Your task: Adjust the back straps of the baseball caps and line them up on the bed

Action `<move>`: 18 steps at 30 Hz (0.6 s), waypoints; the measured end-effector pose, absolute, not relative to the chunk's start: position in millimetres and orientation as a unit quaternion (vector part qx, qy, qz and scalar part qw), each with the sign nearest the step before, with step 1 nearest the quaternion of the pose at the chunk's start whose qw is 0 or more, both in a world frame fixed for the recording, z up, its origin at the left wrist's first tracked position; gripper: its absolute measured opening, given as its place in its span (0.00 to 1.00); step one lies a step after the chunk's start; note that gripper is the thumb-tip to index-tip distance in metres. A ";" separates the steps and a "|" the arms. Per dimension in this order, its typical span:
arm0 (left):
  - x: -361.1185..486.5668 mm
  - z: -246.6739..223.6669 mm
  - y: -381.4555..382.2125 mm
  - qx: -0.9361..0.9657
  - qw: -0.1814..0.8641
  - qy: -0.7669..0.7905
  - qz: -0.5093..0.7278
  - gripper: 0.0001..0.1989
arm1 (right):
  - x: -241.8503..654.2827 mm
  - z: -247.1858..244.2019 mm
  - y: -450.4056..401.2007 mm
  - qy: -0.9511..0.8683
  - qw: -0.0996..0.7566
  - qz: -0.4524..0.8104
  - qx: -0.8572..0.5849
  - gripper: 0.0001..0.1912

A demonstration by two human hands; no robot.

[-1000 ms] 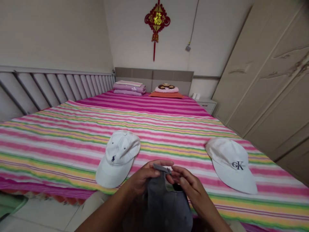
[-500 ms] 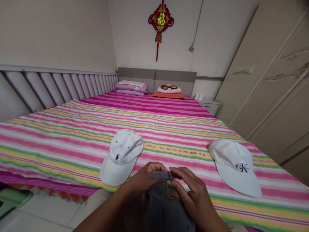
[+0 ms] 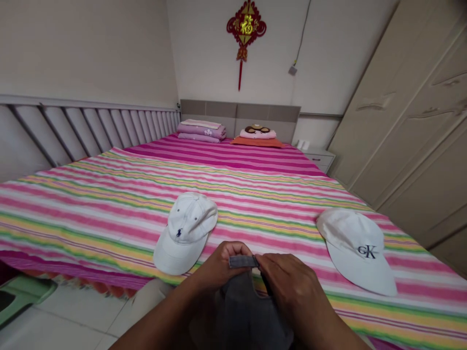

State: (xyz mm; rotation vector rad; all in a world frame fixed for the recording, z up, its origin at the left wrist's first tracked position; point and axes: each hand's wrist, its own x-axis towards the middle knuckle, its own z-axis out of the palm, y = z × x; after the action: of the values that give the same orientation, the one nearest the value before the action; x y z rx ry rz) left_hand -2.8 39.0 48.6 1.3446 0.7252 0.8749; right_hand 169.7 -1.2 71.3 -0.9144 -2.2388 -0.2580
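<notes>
The left hand (image 3: 221, 266) is curled closed, pinching one end of the narrow back strap (image 3: 243, 261) of a dark grey cap (image 3: 248, 311). The right hand (image 3: 288, 287) is also nearly closed, its fingers meeting the strap's other end, though the grip there is hard to make out. The grey cap hangs from the strap below both hands, its lower part running off the bottom of the view.

Ahead, on a bed (image 3: 109, 214) with a pink, yellow and green striped cover, lie two white caps. The one with a navy logo (image 3: 186, 233) sits just beyond the left hand, and the one with dark "CK" lettering (image 3: 355, 250) lies further right, well apart from it.

Folded bedding (image 3: 200, 131) and a pink pillow (image 3: 257, 132) sit at the far end of the bed, below a red knot wall hanging (image 3: 246, 29).
</notes>
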 end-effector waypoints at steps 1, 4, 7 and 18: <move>-3.0 47.9 38.9 0.595 0.631 0.320 0.383 0.12 | 170.1 72.1 -1.0 -0.864 0.347 -0.102 -0.350 0.10; -2.6 47.2 38.0 0.595 0.628 0.325 0.380 0.13 | 171.0 72.9 0.4 -0.870 0.336 -0.110 -0.342 0.10; -0.3 48.2 36.8 0.592 0.630 0.327 0.381 0.14 | 170.4 70.9 1.0 -0.871 0.309 -0.134 -0.357 0.10; 9.0 43.8 27.3 0.637 0.548 0.331 0.428 0.08 | 169.4 52.7 6.1 -0.616 0.449 0.443 -0.472 0.13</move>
State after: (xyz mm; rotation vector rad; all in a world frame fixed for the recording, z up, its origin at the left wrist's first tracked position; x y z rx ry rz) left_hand 9.0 27.3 43.8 1.5095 0.7842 1.0149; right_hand 169.4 6.1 52.7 -1.1681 -1.5223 1.0951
